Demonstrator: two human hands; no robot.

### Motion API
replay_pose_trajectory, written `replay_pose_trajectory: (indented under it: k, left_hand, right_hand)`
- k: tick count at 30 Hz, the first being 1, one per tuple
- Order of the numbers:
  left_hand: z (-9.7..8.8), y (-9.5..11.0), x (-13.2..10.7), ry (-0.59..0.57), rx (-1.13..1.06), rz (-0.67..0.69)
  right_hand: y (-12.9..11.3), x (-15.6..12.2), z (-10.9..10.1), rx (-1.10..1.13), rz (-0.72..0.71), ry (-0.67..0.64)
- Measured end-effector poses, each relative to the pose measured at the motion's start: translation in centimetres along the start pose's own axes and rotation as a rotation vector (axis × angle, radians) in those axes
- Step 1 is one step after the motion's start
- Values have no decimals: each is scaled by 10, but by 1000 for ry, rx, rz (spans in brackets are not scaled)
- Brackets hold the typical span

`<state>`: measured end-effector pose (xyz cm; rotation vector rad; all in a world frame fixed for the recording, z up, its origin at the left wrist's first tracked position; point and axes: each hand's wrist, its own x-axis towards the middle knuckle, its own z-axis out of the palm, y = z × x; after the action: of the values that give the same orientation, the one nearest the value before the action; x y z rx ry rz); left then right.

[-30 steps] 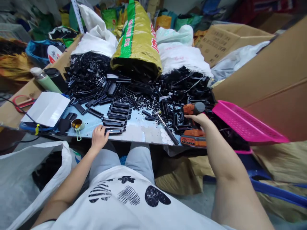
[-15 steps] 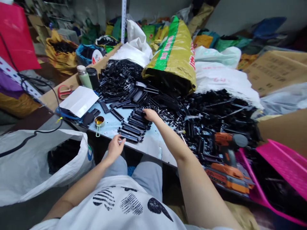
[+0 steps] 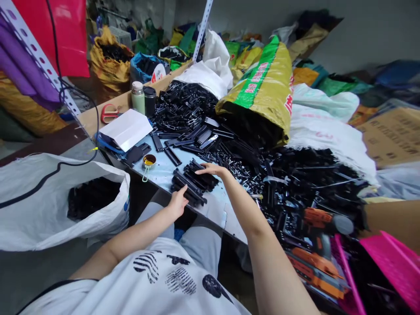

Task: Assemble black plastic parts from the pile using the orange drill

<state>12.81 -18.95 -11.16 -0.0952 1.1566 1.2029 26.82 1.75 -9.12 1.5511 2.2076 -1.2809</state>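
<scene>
Black plastic strips [image 3: 190,186] lie bunched in two close groups at the front of the worktable. My left hand [image 3: 179,203] is at the near group, its fingers closed against the strips' left ends. Over the far group reaches my right hand [image 3: 211,169], fingers stretched out and touching the top of the strips. Beyond both hands, more flat black pieces [image 3: 172,155] are scattered on the light blue surface. Small metal pins [image 3: 244,170] are heaped to the right of my right hand.
A metal cup [image 3: 149,162], a white box [image 3: 126,129], red scissors [image 3: 109,113] and two bottles [image 3: 138,97] stand left. Heaped black parts [image 3: 187,105] and a yellow sack [image 3: 259,92] are behind. An orange power drill [image 3: 316,216] lies right. An open white sack [image 3: 108,223] stands lower left.
The strips, spread in a row before, are now pushed together into two bunches. My left hand has moved onto the near strips, and my right hand's fingers have straightened. The view has shifted left.
</scene>
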Motion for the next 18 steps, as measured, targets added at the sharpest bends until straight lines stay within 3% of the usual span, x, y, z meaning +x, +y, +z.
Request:
replay_pose_trajectory:
  k: [3, 7, 10, 13, 16, 18]
  left_hand:
    - [-7, -14, -1, -27, -70, 131]
    - [-19, -21, 1, -158, -170, 332]
    - [-18, -15, 3, -256, -139, 312]
    - [-8, -10, -3, -358, -45, 222]
    - [-4, -12, -15, -369, -16, 242]
    - [-11, -15, -27, -378, -27, 289]
  right_hand:
    - [13, -17, 19, 96, -25, -53]
    - [27, -39, 40, 248, -34, 11]
    - [26, -49, 55, 343, -6, 107]
    - [20, -57, 67, 494, -82, 131]
    - [17, -72, 77, 632, -152, 126]
    - [12, -85, 85, 661, -183, 149]
